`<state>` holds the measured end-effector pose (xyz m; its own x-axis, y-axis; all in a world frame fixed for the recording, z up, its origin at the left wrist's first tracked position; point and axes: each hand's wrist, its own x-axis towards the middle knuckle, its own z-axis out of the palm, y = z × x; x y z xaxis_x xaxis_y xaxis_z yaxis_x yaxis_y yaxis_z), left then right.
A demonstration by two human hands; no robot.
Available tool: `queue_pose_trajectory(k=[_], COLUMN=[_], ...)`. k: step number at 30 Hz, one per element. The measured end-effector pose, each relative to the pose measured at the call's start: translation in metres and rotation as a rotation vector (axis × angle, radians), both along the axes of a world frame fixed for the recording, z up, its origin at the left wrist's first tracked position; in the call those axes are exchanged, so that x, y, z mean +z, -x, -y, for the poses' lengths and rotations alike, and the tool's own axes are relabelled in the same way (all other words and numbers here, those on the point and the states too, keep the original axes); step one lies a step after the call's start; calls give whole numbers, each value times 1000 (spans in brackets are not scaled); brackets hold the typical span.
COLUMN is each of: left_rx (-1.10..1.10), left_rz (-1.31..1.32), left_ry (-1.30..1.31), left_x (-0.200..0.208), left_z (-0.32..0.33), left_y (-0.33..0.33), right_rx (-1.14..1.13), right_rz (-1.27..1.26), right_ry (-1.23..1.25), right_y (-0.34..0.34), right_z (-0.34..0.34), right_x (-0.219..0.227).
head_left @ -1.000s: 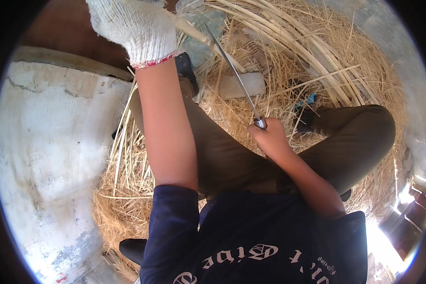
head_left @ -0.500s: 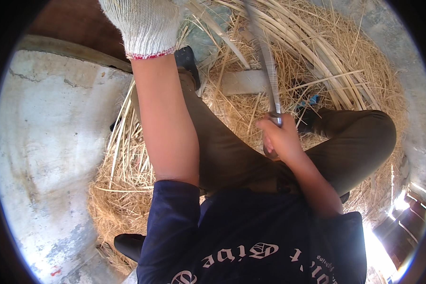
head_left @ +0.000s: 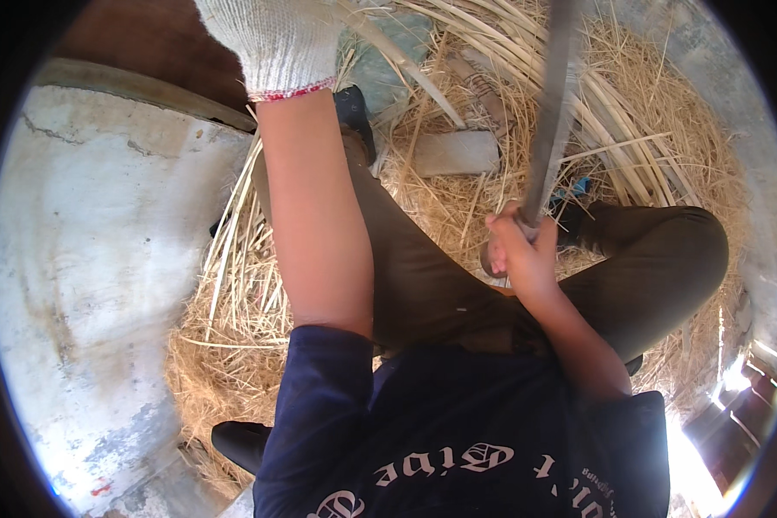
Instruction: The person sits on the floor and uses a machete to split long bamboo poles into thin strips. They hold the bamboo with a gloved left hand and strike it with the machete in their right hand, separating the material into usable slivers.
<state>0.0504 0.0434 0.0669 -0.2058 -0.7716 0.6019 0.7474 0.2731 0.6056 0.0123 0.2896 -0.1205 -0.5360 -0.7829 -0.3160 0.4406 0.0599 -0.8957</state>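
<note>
My right hand [head_left: 522,250], bare, is closed around the handle of a long-bladed knife [head_left: 551,112] in front of my lap. The blade points up and away from me, past the top edge, and is slightly smeared by motion. Stretched far forward, my left hand [head_left: 281,43] wears a white knitted glove with a red-edged cuff. Its fingers lie at or beyond the top edge, so their grip is hidden. Beside the glove, a pale flat strip of split wood or bamboo [head_left: 406,65] slants down to the right.
Straw-like shavings [head_left: 224,371] cover the floor around my legs. A bundle of long pale strips [head_left: 617,129] lies far right. A flat grey block [head_left: 457,154] rests between my legs. A worn white wall [head_left: 104,233] stands at left.
The knife has swung to the right, its blade now steeper and farther from the left arm. My right hand has turned with it. The left arm sits slightly farther right in view.
</note>
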Motion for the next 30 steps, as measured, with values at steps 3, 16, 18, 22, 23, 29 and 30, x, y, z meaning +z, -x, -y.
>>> queue_pose_trajectory(k=[3,16,18,22,23,29,30], left_rx=[210,141,111,179,217,265,285], left_rz=[46,-16,8,51,56,54,48], left_ry=[-203,-126,-55,-91,-108,-181,-202], left_x=[16,-8,-10,-20,-20,-15,-14], left_z=[-28,8,14,39,35,28,27], left_y=[12,3,-2,-12,-12,-13,-12], right_rx=[361,83,305,290,293,459,486], right_rz=[194,-6,83,56,128,440,445], right_ry=[-328,-57,-306,-321,-311,-70,-49], right_y=[13,1,6,2,5,15,14], right_z=[4,4,6,8,6,-5,-5], right_x=[-18,-12,-20,-21,-18,10,12])
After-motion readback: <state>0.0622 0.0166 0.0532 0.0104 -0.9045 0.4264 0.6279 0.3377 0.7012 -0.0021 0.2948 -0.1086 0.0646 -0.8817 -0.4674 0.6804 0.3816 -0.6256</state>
